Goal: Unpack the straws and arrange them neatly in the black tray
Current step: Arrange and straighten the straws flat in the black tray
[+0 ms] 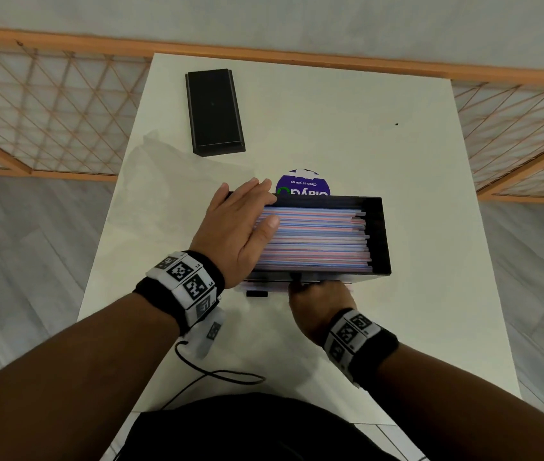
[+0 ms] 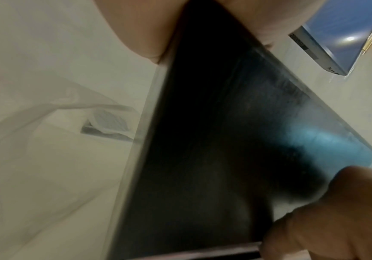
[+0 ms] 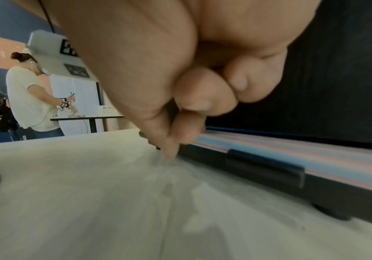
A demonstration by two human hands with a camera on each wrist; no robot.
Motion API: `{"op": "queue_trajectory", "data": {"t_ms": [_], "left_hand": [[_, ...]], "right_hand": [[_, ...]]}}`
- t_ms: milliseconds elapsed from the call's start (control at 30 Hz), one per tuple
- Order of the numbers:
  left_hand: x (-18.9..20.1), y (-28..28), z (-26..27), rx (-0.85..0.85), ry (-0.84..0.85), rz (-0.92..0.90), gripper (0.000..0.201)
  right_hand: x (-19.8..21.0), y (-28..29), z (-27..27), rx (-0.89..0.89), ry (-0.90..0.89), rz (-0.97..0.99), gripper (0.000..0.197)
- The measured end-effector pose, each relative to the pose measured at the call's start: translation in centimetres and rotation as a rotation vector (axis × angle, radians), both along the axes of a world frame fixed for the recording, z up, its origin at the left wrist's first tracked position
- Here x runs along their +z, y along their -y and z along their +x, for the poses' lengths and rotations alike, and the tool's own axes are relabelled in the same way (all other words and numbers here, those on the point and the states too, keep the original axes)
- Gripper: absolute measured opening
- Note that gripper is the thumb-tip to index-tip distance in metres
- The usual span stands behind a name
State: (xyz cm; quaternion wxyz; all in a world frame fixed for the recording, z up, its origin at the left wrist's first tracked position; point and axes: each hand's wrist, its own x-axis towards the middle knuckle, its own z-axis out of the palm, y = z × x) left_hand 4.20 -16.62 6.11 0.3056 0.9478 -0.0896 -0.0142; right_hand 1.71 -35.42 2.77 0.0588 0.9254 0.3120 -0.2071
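The head view looks steeply down from above on the bench (image 1: 330, 128) and tray (image 1: 380, 234). The left wrist view sits tight against the tray's (image 2: 202, 140) dark wall. The right wrist view lies low over the bench (image 3: 91, 193), close beside the tray (image 3: 314, 190).

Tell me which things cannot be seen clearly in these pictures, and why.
- Left ends of the straws: head view, covered by the left hand.
- What the right hand pinches at the black tray front: its grip is hidden by its own knuckles; right wrist view blurred.
- Purple label: tray wall cuts it off.
- Left wrist view: blurred, shows only the tray's dark wall.
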Motion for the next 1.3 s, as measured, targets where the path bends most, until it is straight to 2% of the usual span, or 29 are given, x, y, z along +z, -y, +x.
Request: {"op": "queue_trajectory", "data": {"t_ms": [67,333,467,633,700,800,900,967,1033,1100,1167,1233,1300], "left_hand": [[-0.1,-0.1,0.0,-0.007,-0.002,0.004,0.066],[-0.2,0.0,0.1,-0.012,0.005,0.023,0.063],[-0.3,0.0,0.1,-0.011,0.017,0.035,0.063],[-0.2,0.0,0.1,-0.021,0.007,0.027,0.067],[0.2,-0.1,0.2,-0.002,-0.026,-0.074,0.070],[1.6,-0.3,0.1,0.048,-0.016,-0.333,0.068],[3.3,-0.5,0.1,0.068,0.057,-0.534,0.080],[4.0,-0.5,0.3,0.053,0.083,-0.610,0.080],[4.5,-0.3,0.5,0.061,0.072,-0.642,0.077],[4.5,0.1,0.5,0.104,0.094,-0.592,0.064],[4.2,0.7,0.4,0.140,0.187,-0.455,0.052],[3.0,1.0,0.3,0.093,0.254,-0.316,0.047],[1.6,0.9,0.3,0.043,0.185,-0.182,0.051]], "right_hand": [[-0.7,-0.6,-0.1,-0.036,0.076,0.022,0.022],[-2.5,-0.7,-0.2,-0.096,-0.031,0.020,0.023],[-2.4,-0.2,-0.3,-0.035,0.071,0.048,0.004],[1.4,0.5,-1.2,-0.010,0.078,0.082,0.017],[3.6,1.1,-1.8,0.015,0.104,0.137,0.018],[6.9,2.1,-2.3,0.051,0.136,0.220,0.016],[9.7,2.5,-1.2,-0.038,0.114,0.274,0.011],[10.8,2.6,0.3,-0.082,0.099,0.240,0.024],[10.9,2.7,2.1,-0.069,0.177,0.223,0.031],[10.4,2.1,3.6,-0.061,0.222,0.202,0.028],[9.0,0.8,4.3,-0.029,0.230,0.164,0.025],[7.7,-0.3,3.7,0.005,0.188,0.135,0.042],[7.3,-0.7,3.4,-0.006,0.194,0.180,0.057]]}}
